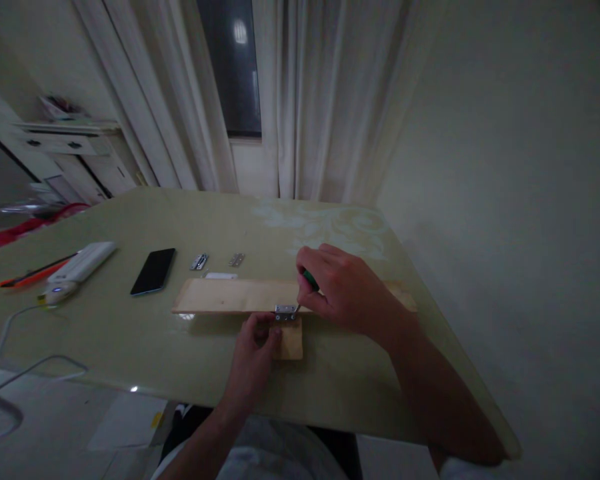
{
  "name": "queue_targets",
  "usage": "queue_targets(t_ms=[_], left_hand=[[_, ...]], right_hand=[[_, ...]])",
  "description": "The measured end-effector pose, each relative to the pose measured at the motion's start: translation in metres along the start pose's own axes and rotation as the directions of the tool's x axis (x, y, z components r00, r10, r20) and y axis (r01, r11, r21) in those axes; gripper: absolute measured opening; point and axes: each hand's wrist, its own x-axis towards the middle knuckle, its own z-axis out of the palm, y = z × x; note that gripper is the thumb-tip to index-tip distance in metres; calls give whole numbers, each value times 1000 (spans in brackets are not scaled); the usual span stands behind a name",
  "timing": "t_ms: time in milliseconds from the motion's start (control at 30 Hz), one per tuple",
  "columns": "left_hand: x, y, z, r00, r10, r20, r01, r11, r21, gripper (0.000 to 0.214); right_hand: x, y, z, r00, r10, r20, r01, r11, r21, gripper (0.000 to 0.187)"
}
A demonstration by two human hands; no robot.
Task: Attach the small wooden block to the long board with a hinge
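Note:
A metal hinge lies across the seam between a long wooden board and a small wooden block. My left hand grips the block at its left side, thumb on top, fingertips close to the hinge. Above the board, my right hand is closed around the green handle of a screwdriver. The thin shaft slants down to the hinge's right end; whether its tip sits in a screw cannot be made out. Behind the board lie two more hinges.
Left of the board are a black phone, a white power strip with a plugged-in cable, and an orange tool. A small white piece lies behind the board. A wall runs along the table's right side; curtains hang behind.

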Motion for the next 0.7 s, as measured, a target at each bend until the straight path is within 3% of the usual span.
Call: queue_targets(t_ms=[200,367,533,700], left_hand=[[2,1,-1,999,48,20,-48,999,-10,36],[3,-2,-1,998,64,-7,-64,998,23,37],[4,-6,0,996,84,-20,-84,996,32,37],[4,-9,1,996,83,-17,-82,995,49,34]], right_hand=[[-6,-7,-6,989,-130,67,128,991,38,10],[-7,-9,-8,994,-39,97,43,998,-46,30],[-7,-10,-10,984,-143,105,129,983,134,18],[-7,-12,-9,986,109,126,-98,991,-90,37]])
